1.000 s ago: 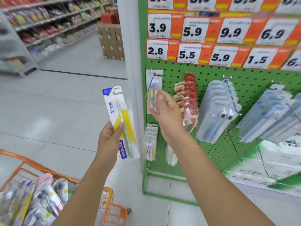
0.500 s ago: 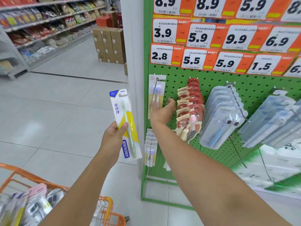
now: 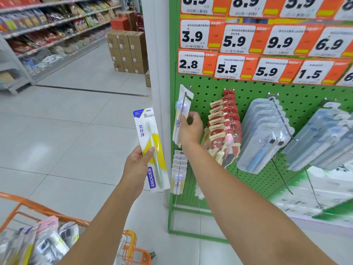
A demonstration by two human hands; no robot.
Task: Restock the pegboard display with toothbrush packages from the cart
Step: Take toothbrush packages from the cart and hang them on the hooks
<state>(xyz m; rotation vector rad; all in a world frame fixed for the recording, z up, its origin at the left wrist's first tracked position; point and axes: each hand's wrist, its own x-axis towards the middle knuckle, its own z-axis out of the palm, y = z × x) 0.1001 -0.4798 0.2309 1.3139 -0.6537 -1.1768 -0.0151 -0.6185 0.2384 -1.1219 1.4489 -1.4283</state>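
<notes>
Near left corner: orange cart, its basket holding a loose heap of toothbrush packages, well below and left of the display. Above it the left hand holds one white-and-yellow FROG toothbrush package upright, thumb across the front and fingers behind, gripping low on the card so the top stands free, just left of the white pillar. Right of the pillar stands the green pegboard. The right hand is curled round the card already hanging on the leftmost hook, pinching that hanging package near the long wire's front tip. Judgement: the step in hand is clearing or steadying that hook so the new pack can go on. To do it well, keep the hung card pushed back or held flat, bring the new pack's top slot level with the hook tip, thread it straight along the wire, then let it slide back; gripping low helps, since the slot stays in sight. I cannot make out the slot itself at this size. Room: open floor to the left gives the left arm a free swing, but the pillar edge sits between pack and hook and could catch the card. Right of the hook, the red packs hang near, so the right hand has little sideways room; the clear blister packs are further right, apart from the work.
</notes>
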